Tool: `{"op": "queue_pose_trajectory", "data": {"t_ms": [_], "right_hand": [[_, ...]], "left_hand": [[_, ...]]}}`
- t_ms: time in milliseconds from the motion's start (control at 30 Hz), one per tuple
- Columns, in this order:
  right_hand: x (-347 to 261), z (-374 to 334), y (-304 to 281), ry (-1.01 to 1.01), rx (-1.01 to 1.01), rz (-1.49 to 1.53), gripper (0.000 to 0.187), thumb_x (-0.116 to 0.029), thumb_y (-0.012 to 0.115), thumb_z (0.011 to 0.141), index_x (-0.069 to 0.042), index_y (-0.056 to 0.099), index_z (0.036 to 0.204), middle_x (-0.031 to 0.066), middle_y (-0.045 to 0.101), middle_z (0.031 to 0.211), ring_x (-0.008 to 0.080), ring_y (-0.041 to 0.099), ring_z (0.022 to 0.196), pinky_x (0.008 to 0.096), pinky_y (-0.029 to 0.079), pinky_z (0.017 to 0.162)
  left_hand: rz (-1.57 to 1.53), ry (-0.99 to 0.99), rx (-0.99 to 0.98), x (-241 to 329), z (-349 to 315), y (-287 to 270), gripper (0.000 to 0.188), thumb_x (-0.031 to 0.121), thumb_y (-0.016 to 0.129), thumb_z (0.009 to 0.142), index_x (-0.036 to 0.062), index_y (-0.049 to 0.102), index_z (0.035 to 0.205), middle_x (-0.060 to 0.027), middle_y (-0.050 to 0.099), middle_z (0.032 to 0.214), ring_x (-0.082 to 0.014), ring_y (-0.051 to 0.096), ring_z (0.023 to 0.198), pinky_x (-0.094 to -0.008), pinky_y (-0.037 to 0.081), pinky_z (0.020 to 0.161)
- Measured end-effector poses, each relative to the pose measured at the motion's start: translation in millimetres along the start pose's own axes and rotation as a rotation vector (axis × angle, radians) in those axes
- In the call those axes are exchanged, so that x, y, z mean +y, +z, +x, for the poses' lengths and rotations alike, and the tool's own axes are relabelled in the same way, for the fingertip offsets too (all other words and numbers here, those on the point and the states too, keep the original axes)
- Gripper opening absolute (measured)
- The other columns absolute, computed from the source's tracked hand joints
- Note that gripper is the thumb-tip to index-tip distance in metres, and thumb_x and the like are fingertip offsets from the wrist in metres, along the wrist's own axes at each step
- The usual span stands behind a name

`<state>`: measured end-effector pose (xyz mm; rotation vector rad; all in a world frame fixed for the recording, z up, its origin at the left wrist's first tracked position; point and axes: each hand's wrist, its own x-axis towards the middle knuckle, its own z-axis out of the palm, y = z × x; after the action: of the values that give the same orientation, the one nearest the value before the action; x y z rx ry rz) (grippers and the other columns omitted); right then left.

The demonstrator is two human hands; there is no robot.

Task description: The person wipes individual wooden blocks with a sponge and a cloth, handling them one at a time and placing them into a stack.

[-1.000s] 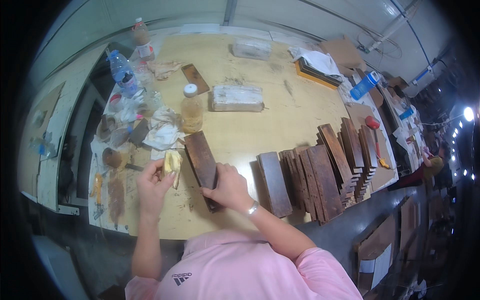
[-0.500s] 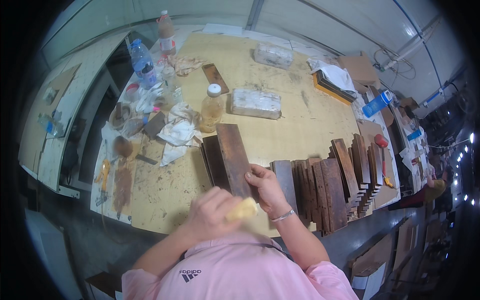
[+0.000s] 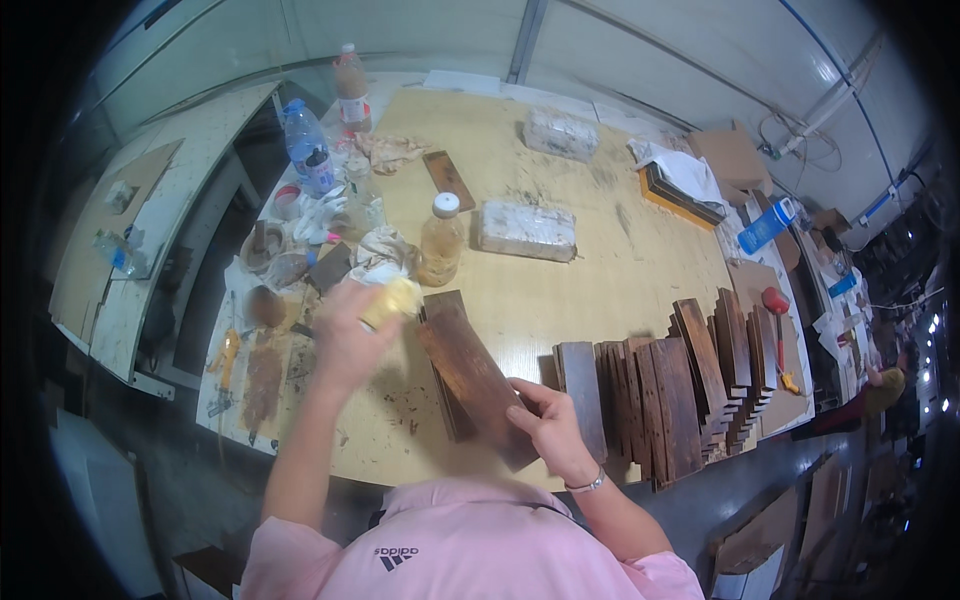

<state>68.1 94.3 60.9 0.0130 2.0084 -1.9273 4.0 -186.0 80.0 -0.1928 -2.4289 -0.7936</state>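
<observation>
My left hand [image 3: 350, 335], raised near the crumpled rag, is closed round a soft yellow piece that looks like a sponge [image 3: 395, 303]. In my right hand [image 3: 556, 432] is a reddish-brown wooden board [image 3: 472, 375], tilted and pinched at its right edge between thumb and fingers. Behind it, part of another dark board [image 3: 447, 302] shows; the rest is covered. Right of my right hand a greyish board [image 3: 580, 390] stands beside a row of dark brown boards [image 3: 672, 410]. A white-capped bottle of amber liquid [image 3: 440, 245] stands beyond the held board.
Two wrapped blocks [image 3: 527, 231] lie mid-table. Bottles [image 3: 307, 145], a dirty rag [image 3: 383, 255] and a yellow-handled tool [image 3: 226, 360] crowd the left side. More boards [image 3: 705, 365] stand stepped at right, near a red-and-yellow tool [image 3: 776, 303] and a blue bottle [image 3: 766, 227].
My left hand has swung away from the held board, up and left, carrying the sponge. The board now leans further left, and my right hand has shifted slightly right and down.
</observation>
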Motion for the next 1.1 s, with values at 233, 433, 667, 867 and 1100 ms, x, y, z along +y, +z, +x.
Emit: {"op": "queue_pose_trajectory", "data": {"t_ms": [233,433,667,867,1100], "right_hand": [[56,16,-10,0.237,-0.569,1.28,0.052,-0.043,0.033,0.105,-0.004,0.051,0.135,0.0128,0.066,0.096,0.0221,0.064,0.072,0.028,0.052,0.064],[-1,-4,21,0.538,-0.183,1.006,0.065,-0.061,0.033,0.102,-0.009,0.048,0.138,0.01,0.055,0.089,0.0173,0.052,0.063,0.0258,0.04,0.047],[25,-24,0,0.362,-0.437,0.799,0.067,-0.045,0.045,0.098,0.001,0.04,0.147,0.0103,0.057,0.111,0.0134,0.055,0.09,0.0271,0.046,0.078],[26,-21,-11,0.137,-0.427,0.517,0.069,-0.049,0.061,0.087,0.0,0.055,0.135,0.0004,0.056,0.088,0.0065,0.052,0.07,0.0207,0.042,0.054],[26,-13,-43,-0.234,0.323,-0.503,0.059,-0.03,0.072,0.075,0.005,0.061,0.121,0.015,0.061,0.102,0.0277,0.062,0.091,0.039,0.052,0.076]], "left_hand": [[-0.469,0.169,-0.145,75,-38,5,0.037,0.02,0.084,0.068,0.0028,0.07,0.097,-0.0114,0.066,0.088,-0.0275,0.065,0.078,-0.0381,0.052,0.07],[-0.538,0.234,-0.216,87,-42,33,0.037,0.012,0.081,0.067,0.001,0.069,0.1,-0.0108,0.064,0.087,-0.0265,0.063,0.078,-0.0366,0.053,0.069],[-0.714,-0.402,-0.129,10,-5,13,0.029,0.007,0.079,0.076,-0.0015,0.07,0.102,-0.0026,0.061,0.09,-0.0086,0.055,0.076,-0.0249,0.045,0.064],[-0.756,-0.429,-0.312,11,-21,23,0.028,0.004,0.078,0.079,-0.001,0.071,0.105,0.0035,0.06,0.086,-0.0031,0.045,0.068,-0.0203,0.038,0.06],[-0.889,-0.604,-0.303,5,-39,21,0.023,-0.002,0.071,0.083,-0.0052,0.069,0.106,0.002,0.063,0.083,-0.0018,0.051,0.069,-0.018,0.041,0.061]]}}
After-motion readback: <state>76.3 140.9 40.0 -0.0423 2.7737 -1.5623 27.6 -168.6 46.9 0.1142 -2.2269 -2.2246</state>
